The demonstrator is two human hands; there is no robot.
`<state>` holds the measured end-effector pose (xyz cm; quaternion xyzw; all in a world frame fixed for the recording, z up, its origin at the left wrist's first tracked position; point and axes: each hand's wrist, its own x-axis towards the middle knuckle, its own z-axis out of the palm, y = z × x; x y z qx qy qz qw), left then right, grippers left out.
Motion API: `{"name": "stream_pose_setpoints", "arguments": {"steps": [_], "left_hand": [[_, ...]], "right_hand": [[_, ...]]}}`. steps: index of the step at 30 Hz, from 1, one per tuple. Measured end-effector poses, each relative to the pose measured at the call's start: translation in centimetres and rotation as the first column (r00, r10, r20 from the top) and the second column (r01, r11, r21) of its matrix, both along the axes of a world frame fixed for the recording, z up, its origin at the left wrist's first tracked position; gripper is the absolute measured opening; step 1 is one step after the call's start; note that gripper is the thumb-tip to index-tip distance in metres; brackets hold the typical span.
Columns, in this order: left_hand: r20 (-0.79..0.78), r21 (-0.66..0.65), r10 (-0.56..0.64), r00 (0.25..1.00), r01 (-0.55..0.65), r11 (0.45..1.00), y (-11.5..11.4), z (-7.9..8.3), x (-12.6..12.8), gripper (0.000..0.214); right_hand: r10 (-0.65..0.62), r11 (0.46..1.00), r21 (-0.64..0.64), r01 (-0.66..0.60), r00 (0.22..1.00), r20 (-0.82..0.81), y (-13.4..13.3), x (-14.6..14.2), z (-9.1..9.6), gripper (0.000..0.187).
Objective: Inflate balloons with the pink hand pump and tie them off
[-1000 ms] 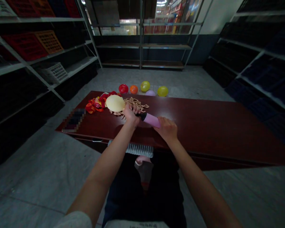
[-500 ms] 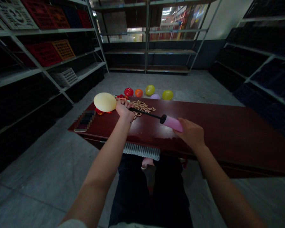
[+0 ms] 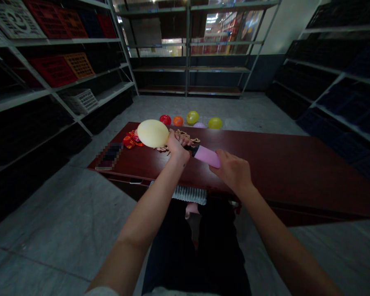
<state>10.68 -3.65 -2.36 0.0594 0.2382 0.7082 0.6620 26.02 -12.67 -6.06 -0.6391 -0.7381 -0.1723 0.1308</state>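
While red crate (image 3: 51, 70) is sitting beside orange crate (image 3: 79, 65) on left rack (image 3: 80, 40), white crate (image 3: 84, 100) is standing one shelf lower, contents of all three too dark to tell. Crumpled red-orange pile (image 3: 130, 140) is lying on table (image 3: 126, 162). Pale yellow balloon (image 3: 152, 133) is hovering above table, left hand (image 3: 179, 149) closing fingers round its neck end, joint with pump hidden. Pink pump (image 3: 207, 156) is slanting between hands above table, right hand (image 3: 234, 169) wrapping round its rear end.

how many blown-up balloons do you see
6: pale balloon at left hand; beyond the table, red one, orange one, yellow one, lilac one, second yellow one. More may be hidden.
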Motion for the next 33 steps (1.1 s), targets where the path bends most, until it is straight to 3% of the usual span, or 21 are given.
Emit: {"name": "stream_pose_setpoints", "arguments": {"steps": [7, 13, 17, 22, 26, 33], "left_hand": [[-0.082, -0.056, -0.056, 0.995, 0.052, 0.997, 1.9, -0.8, -2.5, 0.047], [-0.059, -0.012, -0.055, 0.997, 0.054, 0.998, 3.5, 0.5, -5.6, 0.044], [-0.038, 0.038, -0.038, 0.999, 0.039, 0.999, 3.2, 1.2, -6.4, 0.046], [-0.019, 0.108, 0.054, 0.998, -0.051, 0.993, 1.8, 1.8, -5.7, 0.047], [-0.034, 0.128, 0.030, 0.999, -0.025, 0.991, 0.6, 2.1, -3.9, 0.046], [0.025, 0.099, -0.002, 1.000, -0.001, 0.995, -0.6, 0.8, -0.7, 0.047]], "right_hand": [[0.019, 1.000, 0.021, -0.019, 0.999, 0.028, 0.0, 1.5, -2.3, 0.038], [0.047, 0.995, 0.083, -0.058, 0.990, 0.131, -0.7, 5.9, -3.1, 0.042], [0.033, 0.994, 0.106, -0.039, 0.997, 0.063, -1.4, 6.5, -2.9, 0.038], [-0.039, 0.999, 0.006, 0.039, 0.999, -0.024, -1.4, 4.7, -1.8, 0.033], [-0.032, 0.999, -0.016, 0.032, 0.999, -0.015, -0.9, 3.0, -0.7, 0.034], [-0.027, 0.998, -0.049, 0.030, 0.998, 0.065, 0.0, 0.0, 1.1, 0.035]]}}
